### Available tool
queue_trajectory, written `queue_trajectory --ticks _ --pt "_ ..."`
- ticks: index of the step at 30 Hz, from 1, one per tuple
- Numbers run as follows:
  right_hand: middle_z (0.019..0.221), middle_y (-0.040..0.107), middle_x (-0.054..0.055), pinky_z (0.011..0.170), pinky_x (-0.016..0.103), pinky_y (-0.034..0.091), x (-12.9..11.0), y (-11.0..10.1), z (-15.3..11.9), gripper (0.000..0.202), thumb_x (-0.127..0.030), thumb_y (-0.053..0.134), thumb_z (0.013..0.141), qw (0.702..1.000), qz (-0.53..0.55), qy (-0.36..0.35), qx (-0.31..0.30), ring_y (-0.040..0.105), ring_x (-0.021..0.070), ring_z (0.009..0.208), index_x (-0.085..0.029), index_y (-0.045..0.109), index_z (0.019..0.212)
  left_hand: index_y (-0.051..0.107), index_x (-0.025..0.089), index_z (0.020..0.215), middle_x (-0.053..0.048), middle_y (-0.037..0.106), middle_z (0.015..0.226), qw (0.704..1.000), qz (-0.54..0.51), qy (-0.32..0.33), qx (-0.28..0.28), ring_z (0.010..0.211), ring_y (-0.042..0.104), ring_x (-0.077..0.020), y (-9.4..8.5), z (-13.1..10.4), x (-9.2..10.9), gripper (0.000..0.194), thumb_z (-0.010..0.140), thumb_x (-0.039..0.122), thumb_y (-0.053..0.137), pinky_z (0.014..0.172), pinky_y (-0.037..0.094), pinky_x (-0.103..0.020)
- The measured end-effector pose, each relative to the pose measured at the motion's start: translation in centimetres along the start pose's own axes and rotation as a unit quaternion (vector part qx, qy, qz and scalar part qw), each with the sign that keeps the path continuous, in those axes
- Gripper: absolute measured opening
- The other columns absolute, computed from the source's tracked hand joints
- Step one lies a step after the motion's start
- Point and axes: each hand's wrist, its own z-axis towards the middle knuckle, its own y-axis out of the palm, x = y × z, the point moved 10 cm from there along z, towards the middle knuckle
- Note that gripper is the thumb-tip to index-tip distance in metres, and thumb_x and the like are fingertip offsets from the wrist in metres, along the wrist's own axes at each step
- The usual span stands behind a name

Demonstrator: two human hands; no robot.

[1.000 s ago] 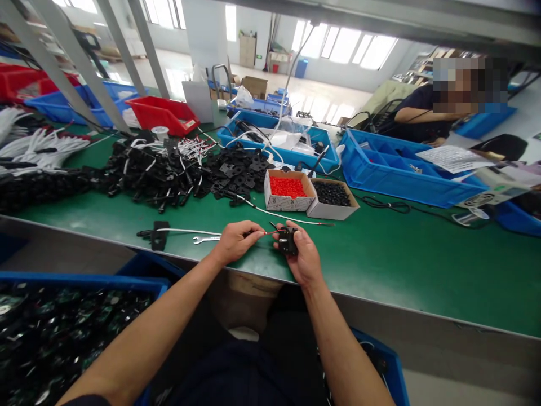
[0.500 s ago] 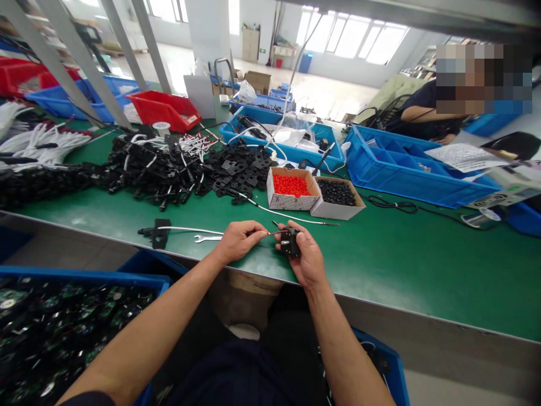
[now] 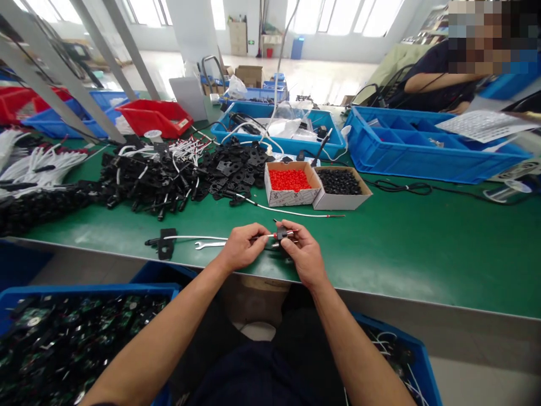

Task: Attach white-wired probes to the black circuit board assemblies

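Observation:
My left hand (image 3: 246,246) is closed on a white cable (image 3: 196,238), near its red-banded end. The cable runs left to a black plate with a black connector (image 3: 167,243) lying near the table's front edge. In my right hand (image 3: 305,254) is a small black part (image 3: 282,233), held between thumb and fingers. The cable's end meets this part, and red wire and metal show at its right side. An open-ended wrench (image 3: 210,245) lies left of my left hand, partly hidden by it.
Boxes of red pieces (image 3: 289,180) and black pieces (image 3: 340,181) stand behind my hands, with another white cable (image 3: 291,212) before them. Black parts (image 3: 156,175) are heaped left. Blue bins (image 3: 422,163) line the back. A person (image 3: 439,82) sits at the back right.
The cable's red-banded end has moved right, against the black part, which is now turned differently in my right hand. The view has shifted slightly.

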Motion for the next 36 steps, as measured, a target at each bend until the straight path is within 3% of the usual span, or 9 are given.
queue_trajectory --ticks 6,12,19,31,36 --pt "0.128 0.052 0.007 0.094 0.017 0.048 -0.7 -0.2 -0.1 0.054 -0.044 0.068 0.086 0.999 -0.021 -0.023 -0.004 0.056 0.0098 0.105 -0.016 0.056 0.131 0.065 0.014 0.091 -0.002 0.065 0.08 0.999 -0.021 -0.009 -0.028 0.071 0.056 -0.011 0.9 0.4 0.2 0.017 0.09 0.026 0.053 0.067 0.042 -0.022" --pt "0.133 0.048 0.007 0.106 0.024 0.043 -1.9 -0.3 -0.7 0.056 -0.041 0.064 0.09 0.996 -0.064 -0.062 -0.024 0.053 0.0132 0.115 -0.017 0.052 0.139 0.061 0.014 0.086 -0.001 0.061 0.072 0.996 -0.05 -0.046 -0.051 0.063 0.054 -0.0097 1.7 0.5 -0.6 0.017 0.091 0.028 0.053 0.06 0.041 -0.021" --pt "0.129 0.051 0.005 0.115 0.029 0.037 -3.9 -0.7 -0.9 0.043 -0.035 0.064 0.089 0.983 -0.129 -0.129 0.002 0.048 0.0147 0.127 -0.017 0.06 0.127 0.061 0.016 0.084 0.0 0.06 0.07 0.996 0.009 -0.029 -0.081 0.063 0.053 -0.0088 2.4 0.6 -0.6 0.019 0.093 0.029 0.052 0.062 0.041 -0.02" --pt "0.124 0.055 0.003 0.116 0.036 0.036 -3.7 -1.6 -0.7 0.032 -0.031 0.068 0.084 0.987 -0.096 -0.122 0.028 0.05 0.0164 0.124 -0.019 0.067 0.114 0.059 0.016 0.085 0.001 0.057 0.071 0.991 0.073 -0.01 -0.108 0.063 0.05 -0.0085 3.3 1.1 -0.5 0.019 0.096 0.029 0.048 0.062 0.039 -0.02" --pt "0.122 0.056 0.003 0.115 0.037 0.038 -3.8 -1.3 -0.6 0.03 -0.03 0.067 0.085 0.982 -0.13 -0.132 0.026 0.05 0.0159 0.123 -0.02 0.067 0.113 0.057 0.017 0.082 0.002 0.053 0.066 0.99 0.086 -0.011 -0.108 0.059 0.047 -0.0084 3.4 1.2 -0.4 0.02 0.095 0.029 0.047 0.058 0.037 -0.021"
